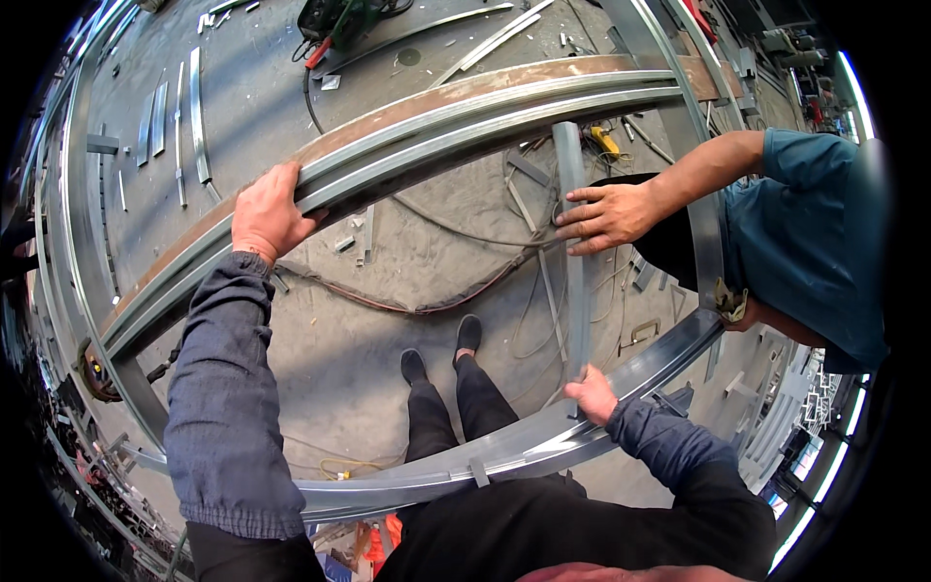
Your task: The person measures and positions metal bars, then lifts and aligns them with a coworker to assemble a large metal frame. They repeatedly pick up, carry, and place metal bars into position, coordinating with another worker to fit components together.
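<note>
My left hand (270,215) is closed round the far metal rail (427,139), a long grey double profile with a brown rusty strip along its far side. Between the far rail and the near metal rail (524,432) runs a grey metal crossbar (574,291). My right hand (592,395) is closed at the crossbar's near end, just above the near rail; its underside fingers are partly hidden. A co-worker's hand (613,215) lies with spread fingers against the crossbar's upper part.
The co-worker in a teal shirt (805,242) stands at the right beside the frame's side post (706,233). Cables (417,308) cross the floor inside the frame. A yellow tool (606,142), a clamp (640,335) and loose metal strips (197,116) lie around.
</note>
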Motion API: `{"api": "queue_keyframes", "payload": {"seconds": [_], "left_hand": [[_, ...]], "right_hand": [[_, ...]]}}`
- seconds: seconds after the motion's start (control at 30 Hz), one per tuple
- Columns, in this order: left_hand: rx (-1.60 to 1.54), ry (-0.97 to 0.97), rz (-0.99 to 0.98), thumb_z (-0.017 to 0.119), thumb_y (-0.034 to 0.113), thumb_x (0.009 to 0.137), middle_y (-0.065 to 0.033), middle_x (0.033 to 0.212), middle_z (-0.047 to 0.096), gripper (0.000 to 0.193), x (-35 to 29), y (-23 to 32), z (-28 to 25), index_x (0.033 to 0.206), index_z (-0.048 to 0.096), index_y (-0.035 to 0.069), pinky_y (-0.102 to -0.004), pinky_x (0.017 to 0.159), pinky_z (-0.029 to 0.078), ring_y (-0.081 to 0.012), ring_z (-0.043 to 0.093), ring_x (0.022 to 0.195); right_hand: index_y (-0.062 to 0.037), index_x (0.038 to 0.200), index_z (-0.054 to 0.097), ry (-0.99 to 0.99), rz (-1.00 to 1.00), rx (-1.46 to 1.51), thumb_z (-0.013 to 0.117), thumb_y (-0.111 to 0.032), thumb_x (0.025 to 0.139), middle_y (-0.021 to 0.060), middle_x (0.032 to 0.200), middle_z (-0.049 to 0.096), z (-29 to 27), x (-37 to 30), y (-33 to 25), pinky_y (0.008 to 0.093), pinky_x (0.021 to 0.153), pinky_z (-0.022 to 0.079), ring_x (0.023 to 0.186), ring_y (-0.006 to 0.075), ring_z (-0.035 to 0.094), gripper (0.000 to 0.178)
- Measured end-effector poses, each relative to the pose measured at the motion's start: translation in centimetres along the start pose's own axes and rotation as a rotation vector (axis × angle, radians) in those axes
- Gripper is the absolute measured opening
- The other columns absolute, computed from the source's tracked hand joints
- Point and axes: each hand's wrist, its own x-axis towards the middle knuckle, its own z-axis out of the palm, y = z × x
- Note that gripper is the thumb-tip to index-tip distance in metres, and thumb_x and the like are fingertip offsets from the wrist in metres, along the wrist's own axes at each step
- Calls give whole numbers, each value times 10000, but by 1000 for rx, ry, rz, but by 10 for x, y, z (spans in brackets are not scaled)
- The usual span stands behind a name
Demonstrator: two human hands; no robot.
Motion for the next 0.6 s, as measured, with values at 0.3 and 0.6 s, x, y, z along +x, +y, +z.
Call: {"api": "queue_keyframes", "payload": {"seconds": [0.3,0.6], "left_hand": [[-29,32,9,873,336,706,-124,1095,673,617,-1,-3,1,1194,602,73,-423,882,554,-338,678,1024],[-52,21,20,884,348,703,-120,1052,660,614,-2,-4,-2,1163,585,74,-412,869,557,-323,678,1007]], "right_hand": [[-46,1104,622,-90,-78,-348,693,-64,804,4,814,599,79,-13,12,299,713,488,755,112,538,309],[-25,1065,606,-121,-52,-259,685,-64,815,-14,803,572,120,-5,33,304,699,479,742,113,529,265]]}}
